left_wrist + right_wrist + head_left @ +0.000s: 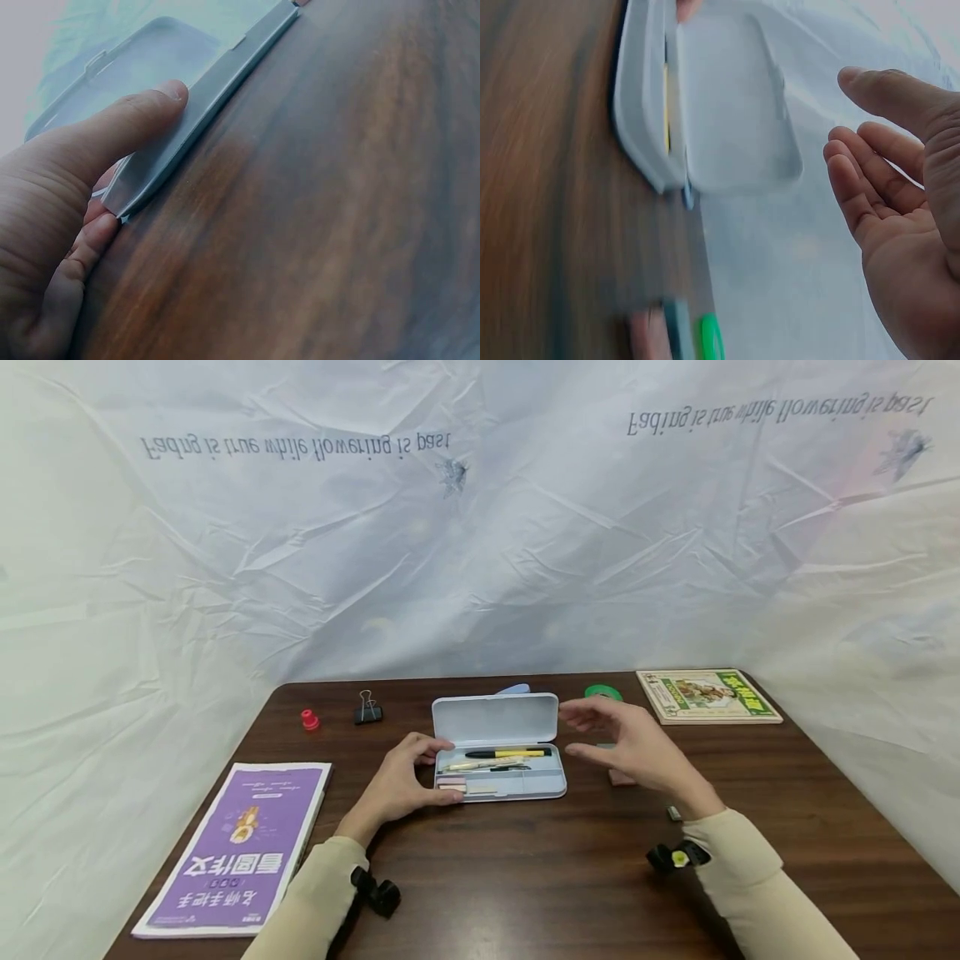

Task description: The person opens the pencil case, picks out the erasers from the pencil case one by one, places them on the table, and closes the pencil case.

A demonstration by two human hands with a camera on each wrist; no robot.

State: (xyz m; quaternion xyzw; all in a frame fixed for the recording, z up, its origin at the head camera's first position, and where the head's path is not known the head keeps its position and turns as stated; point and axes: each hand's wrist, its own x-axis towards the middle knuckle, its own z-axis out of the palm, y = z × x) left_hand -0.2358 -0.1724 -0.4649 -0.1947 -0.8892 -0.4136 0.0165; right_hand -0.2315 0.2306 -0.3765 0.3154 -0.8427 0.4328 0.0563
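Observation:
A pale blue pencil case (pixel 495 720) lies on the table with its lid raised. Inside it are a black-and-yellow pen (pixel 517 752), a white pen (pixel 471 766) and small pink and white erasers (pixel 451 784). My left hand (pixel 397 781) holds the case by its left end, its thumb (pixel 142 112) along the front wall and fingers around the side. Off the right end, my right hand (pixel 630 747) hovers with nothing in it, thumb and fingers (pixel 870 161) spread apart. From the right wrist, the open lid (pixel 735 105) appears beyond the thumb.
On the left lie a purple book (pixel 240 852), a red knob-shaped piece (pixel 310 720) and a black binder clip (pixel 368 713). Behind the case is a light blue object (pixel 514 689). To the right are a green ring (pixel 603 692), a pink block (pixel 621 777), a small sharpener (pixel 674 813) and another book (pixel 708 696).

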